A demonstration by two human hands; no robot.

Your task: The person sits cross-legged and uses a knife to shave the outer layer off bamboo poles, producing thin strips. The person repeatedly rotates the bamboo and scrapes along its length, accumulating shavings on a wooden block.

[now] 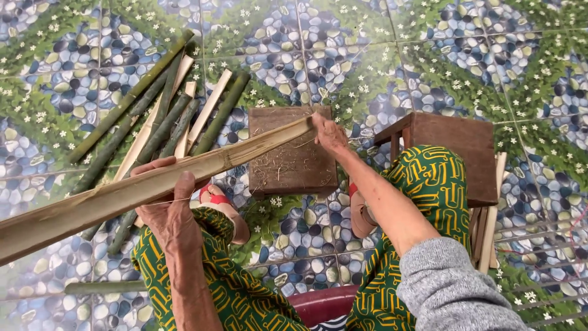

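A long, pale split bamboo stem (153, 184) lies slanted across the person's lap, its far end resting on a square dark wooden block (293, 150) that stands on the pebble-and-flower patterned tile floor (429, 55). The left hand (168, 208) wraps around the stem near its middle, grip closed over it with the fingers on top. The right hand (329, 133) pinches the stem's far end at the block's far edge. To the far left, a pile of green bamboo strips (153, 116) lies on the floor. A brown wooden stool (468, 153) stands at right.
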